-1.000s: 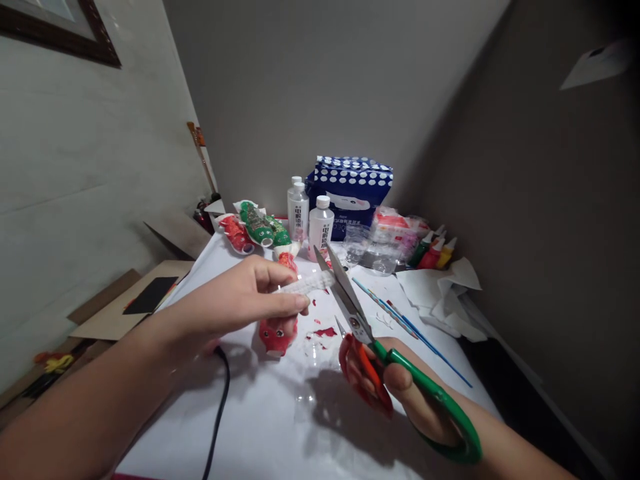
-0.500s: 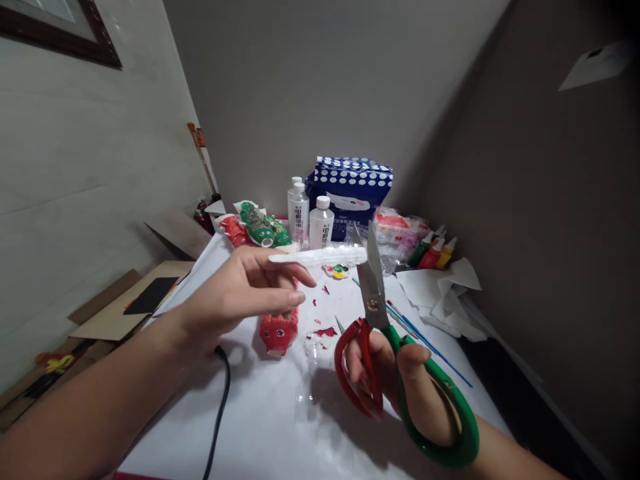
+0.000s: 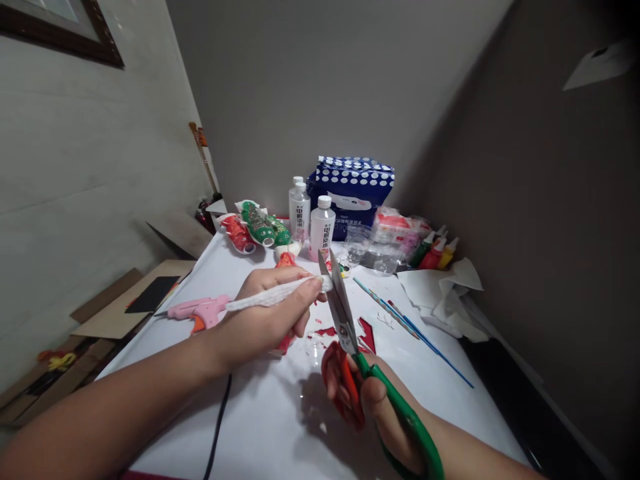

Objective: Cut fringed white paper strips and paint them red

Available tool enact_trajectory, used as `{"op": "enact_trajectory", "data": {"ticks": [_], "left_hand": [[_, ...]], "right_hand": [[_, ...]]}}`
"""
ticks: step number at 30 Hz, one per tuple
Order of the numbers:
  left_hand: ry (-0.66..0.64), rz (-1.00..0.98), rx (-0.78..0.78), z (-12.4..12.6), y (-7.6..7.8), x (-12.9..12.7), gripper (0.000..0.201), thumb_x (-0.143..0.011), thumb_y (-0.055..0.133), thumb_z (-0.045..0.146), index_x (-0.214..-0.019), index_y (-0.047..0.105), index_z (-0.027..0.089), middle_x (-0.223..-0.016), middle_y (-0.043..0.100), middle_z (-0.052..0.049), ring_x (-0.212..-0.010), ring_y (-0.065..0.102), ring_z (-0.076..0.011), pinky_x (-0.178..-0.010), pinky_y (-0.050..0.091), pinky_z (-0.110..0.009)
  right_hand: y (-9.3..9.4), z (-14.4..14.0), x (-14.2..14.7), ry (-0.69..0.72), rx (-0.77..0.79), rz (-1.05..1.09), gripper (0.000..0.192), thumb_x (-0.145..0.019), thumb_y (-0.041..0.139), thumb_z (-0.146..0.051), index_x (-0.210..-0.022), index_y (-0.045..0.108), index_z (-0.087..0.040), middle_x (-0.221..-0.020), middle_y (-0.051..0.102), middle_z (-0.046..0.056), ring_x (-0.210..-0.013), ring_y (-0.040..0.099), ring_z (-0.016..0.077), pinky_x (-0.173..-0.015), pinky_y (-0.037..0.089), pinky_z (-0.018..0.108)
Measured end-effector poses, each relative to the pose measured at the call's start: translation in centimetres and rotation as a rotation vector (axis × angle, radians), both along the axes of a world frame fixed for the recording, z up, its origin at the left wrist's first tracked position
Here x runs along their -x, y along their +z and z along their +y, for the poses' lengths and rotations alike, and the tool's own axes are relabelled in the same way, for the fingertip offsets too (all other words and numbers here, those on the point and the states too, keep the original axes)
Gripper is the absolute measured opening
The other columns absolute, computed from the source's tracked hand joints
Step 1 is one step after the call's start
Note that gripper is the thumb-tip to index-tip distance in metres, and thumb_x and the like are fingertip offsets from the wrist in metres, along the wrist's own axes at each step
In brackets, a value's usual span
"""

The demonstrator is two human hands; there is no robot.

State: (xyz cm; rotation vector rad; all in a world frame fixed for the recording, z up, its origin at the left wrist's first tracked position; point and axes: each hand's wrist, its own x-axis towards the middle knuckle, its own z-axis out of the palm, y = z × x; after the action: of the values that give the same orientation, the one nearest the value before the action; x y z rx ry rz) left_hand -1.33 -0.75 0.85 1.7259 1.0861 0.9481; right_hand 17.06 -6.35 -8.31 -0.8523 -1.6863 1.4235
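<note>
Above the table (image 3: pixel 260 417), your white strip (image 3: pixel 273 294) meets the slightly parted blades of the scissors (image 3: pixel 345 328) at its right end; you seem to be trimming it. Your left hand (image 3: pixel 270 319) pinches it firmly; your right hand (image 3: pixel 374 400) wraps the handles. Cutting calls for steadiness. Farther left lies a pink glue gun (image 3: pixel 203 310).

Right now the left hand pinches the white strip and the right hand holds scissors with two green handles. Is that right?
Not quite: the head view shows scissors with one red handle and one green handle. The left hand does pinch the white strip, and the right hand holds them.
</note>
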Motion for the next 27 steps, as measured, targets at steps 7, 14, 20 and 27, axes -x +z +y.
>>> {"op": "enact_trajectory", "data": {"ticks": [7, 14, 20, 27], "left_hand": [[-0.092, 0.097, -0.21, -0.7, -0.4, -0.1, 0.038, -0.094, 0.047, 0.034, -0.06, 0.051, 0.017, -0.046, 0.052, 0.004, -0.042, 0.047, -0.0079, -0.044, 0.037, -0.019], [-0.077, 0.131, -0.291, -0.8, -0.6, 0.0, 0.037, -0.093, 0.046, 0.029, -0.059, 0.05, 0.017, -0.046, 0.051, 0.004, -0.041, 0.043, -0.007, -0.042, 0.034, -0.02], [-0.096, 0.155, -0.304, -0.6, -0.2, 0.2, 0.04, -0.093, 0.048, 0.029, -0.054, 0.049, 0.017, -0.045, 0.049, 0.004, -0.04, 0.043, -0.0072, -0.041, 0.032, -0.02], [-0.13, 0.149, -0.352, -0.5, 0.4, 0.7, 0.035, -0.09, 0.049, 0.026, -0.056, 0.056, 0.018, -0.044, 0.05, 0.004, -0.04, 0.043, -0.0079, -0.041, 0.032, -0.021]], "right_hand": [[1.2, -0.1, -0.3, 0.025, -0.104, -0.067, 0.079, -0.078, 0.016, -0.085, -0.104, 0.053, -0.021, -0.088, 0.053, 0.007, -0.076, 0.049, 0.0216, -0.07, 0.045, 0.035], [0.5, 0.0, -1.0, 0.007, -0.117, -0.057, 0.085, -0.077, 0.012, -0.086, -0.098, 0.059, -0.018, -0.08, 0.053, 0.005, -0.068, 0.046, 0.0192, -0.062, 0.042, 0.032], [0.4, -0.6, -0.4, 0.008, -0.07, 0.025, 0.078, -0.078, 0.021, -0.085, -0.088, 0.058, -0.017, -0.069, 0.049, 0.001, -0.06, 0.043, 0.0153, -0.057, 0.038, 0.029], [1.2, 0.0, -0.9, 0.013, -0.022, 0.007, 0.084, -0.07, 0.025, -0.091, -0.081, 0.059, -0.015, -0.067, 0.051, 0.002, -0.058, 0.044, 0.0144, -0.053, 0.035, 0.026]]}}
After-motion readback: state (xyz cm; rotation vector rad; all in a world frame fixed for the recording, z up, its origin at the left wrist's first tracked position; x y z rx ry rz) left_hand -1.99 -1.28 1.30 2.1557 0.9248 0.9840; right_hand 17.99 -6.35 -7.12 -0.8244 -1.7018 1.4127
